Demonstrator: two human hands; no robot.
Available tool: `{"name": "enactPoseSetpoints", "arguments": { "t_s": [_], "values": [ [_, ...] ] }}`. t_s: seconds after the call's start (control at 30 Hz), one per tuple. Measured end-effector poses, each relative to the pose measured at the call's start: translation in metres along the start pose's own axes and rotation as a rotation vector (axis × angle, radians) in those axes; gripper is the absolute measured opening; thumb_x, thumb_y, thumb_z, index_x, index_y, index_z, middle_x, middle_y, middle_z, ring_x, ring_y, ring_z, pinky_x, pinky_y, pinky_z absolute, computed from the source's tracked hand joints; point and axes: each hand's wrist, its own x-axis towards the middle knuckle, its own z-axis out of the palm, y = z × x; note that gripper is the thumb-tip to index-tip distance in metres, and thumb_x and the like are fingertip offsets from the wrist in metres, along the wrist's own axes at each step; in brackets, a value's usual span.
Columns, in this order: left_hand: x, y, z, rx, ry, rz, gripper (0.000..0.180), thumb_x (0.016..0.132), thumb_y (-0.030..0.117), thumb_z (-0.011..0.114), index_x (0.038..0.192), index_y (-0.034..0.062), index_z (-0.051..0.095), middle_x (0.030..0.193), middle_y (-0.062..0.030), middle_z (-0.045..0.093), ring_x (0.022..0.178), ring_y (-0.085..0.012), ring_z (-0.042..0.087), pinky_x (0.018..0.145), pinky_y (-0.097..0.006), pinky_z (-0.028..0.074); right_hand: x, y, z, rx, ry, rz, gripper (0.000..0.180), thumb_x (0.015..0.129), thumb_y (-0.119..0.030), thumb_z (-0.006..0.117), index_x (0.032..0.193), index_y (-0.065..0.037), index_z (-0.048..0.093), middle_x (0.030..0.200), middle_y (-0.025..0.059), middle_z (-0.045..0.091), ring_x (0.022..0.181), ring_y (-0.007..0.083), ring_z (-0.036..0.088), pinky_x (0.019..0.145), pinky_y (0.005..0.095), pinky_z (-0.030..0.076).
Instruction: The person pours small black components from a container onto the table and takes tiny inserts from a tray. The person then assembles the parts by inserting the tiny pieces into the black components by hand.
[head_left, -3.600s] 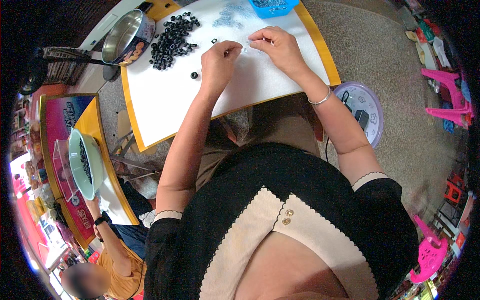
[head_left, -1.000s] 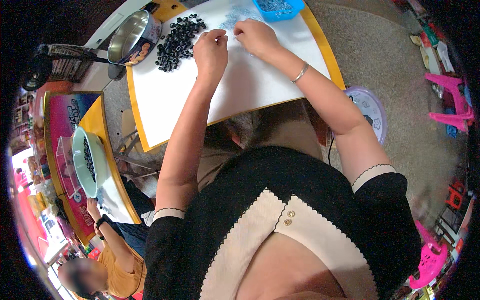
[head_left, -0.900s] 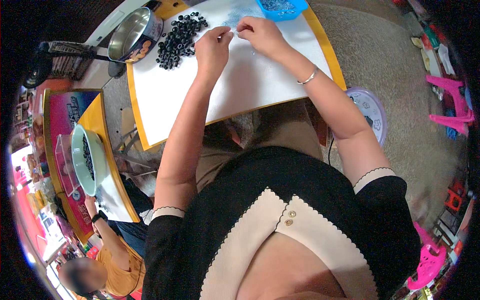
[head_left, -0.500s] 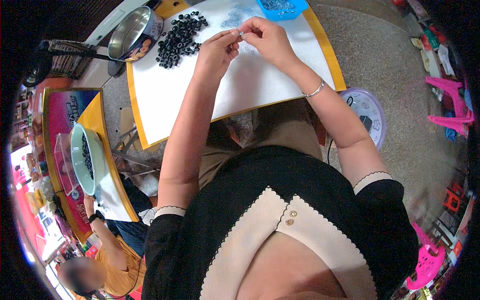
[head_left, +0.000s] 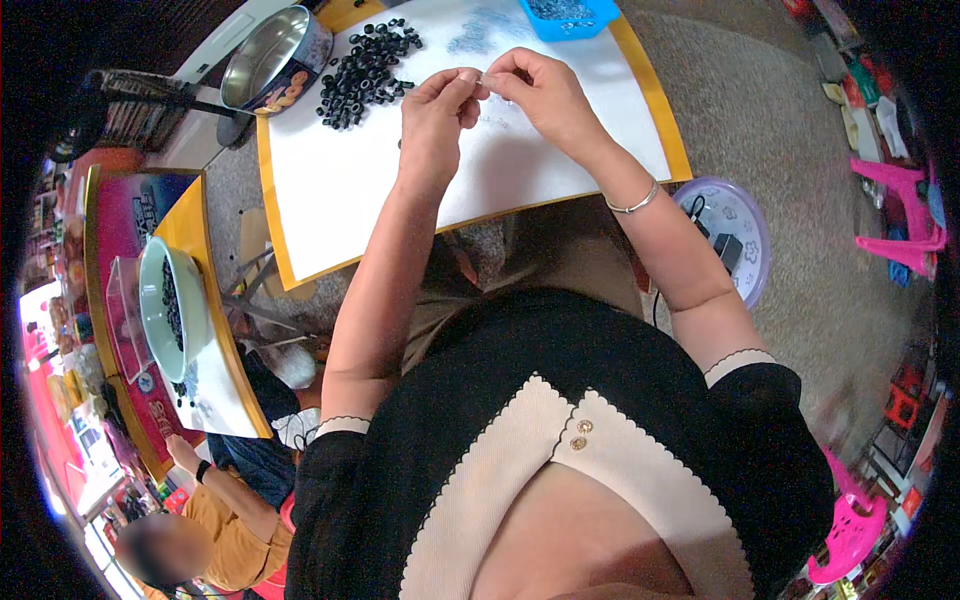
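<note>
Over the white-topped table (head_left: pixel 345 225), my left hand (head_left: pixel 435 120) and my right hand (head_left: pixel 545 95) meet fingertip to fingertip. Both are closed in a pinch around a tiny pale bit, too small to name. A few small clear pieces lie on the white surface under my right hand, partly hidden by it. To the left of my left hand is a pile of small black ring-shaped pieces (head_left: pixel 365 75). Beyond my hands, tiny clear-blue pieces (head_left: pixel 485 30) are scattered near a blue plastic tray (head_left: pixel 570 22) holding more of them.
A round metal tin (head_left: pixel 268 65) stands at the table's far left corner. A purple-rimmed round container (head_left: pixel 750 240) with black items sits right of the table. On a second table at left is a pale green basin (head_left: pixel 190 310) of black pieces; a person (head_left: pixel 235 510) sits beside it.
Both my hands have shifted slightly nearer to me, still pinched together. At the left, the other person's hand has moved away from the basin.
</note>
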Motion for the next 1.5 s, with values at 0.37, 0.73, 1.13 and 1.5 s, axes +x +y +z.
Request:
{"name": "enactPoseSetpoints", "arguments": {
  "t_s": [0.37,0.73,1.13,1.5],
  "values": [
    [-0.006,0.000,-0.003,-0.028,-0.063,0.056,0.021,0.088,0.009,0.058,0.103,-0.0066,0.059,0.079,-0.0055,0.061,0.065,-0.0085,0.047,0.060,-0.021,0.040,-0.007,-0.011,-0.002,0.487,-0.125,0.185,0.014,0.088,-0.018,0.057,0.087,-0.004,0.060,0.078,-0.0004,0.059,0.070,0.0072,0.048,0.066,0.0217,0.040],
    [-0.009,-0.011,-0.014,-0.420,-0.107,-0.131,0.020,0.090,0.007,0.055,0.106,-0.0045,0.057,0.083,-0.0060,0.059,0.068,-0.0101,0.049,0.064,-0.022,0.042,-0.007,-0.013,0.003,0.308,-0.125,0.083,0.012,0.089,-0.014,0.056,0.093,-0.003,0.058,0.084,0.0002,0.058,0.080,0.0070,0.052,0.074,0.0221,0.044],
    [-0.021,0.001,-0.007,-0.058,0.027,-0.057,0.018,0.087,0.007,0.058,0.101,-0.0031,0.061,0.083,-0.0064,0.062,0.069,-0.0098,0.050,0.064,-0.022,0.043,-0.015,-0.015,0.009,0.193,-0.020,0.036,0.013,0.088,-0.009,0.055,0.098,-0.002,0.058,0.089,0.0000,0.059,0.084,0.0072,0.053,0.079,0.0222,0.044],
    [-0.025,0.007,-0.008,0.168,0.007,0.081,0.018,0.086,0.006,0.060,0.100,-0.0037,0.062,0.084,-0.0067,0.062,0.070,-0.0104,0.051,0.065,-0.022,0.043,-0.008,-0.022,-0.001,0.065,-0.187,0.169,0.018,0.090,-0.020,0.056,0.092,-0.003,0.059,0.076,-0.0017,0.053,0.070,0.0061,0.046,0.064,0.0197,0.039]
  ]
}}
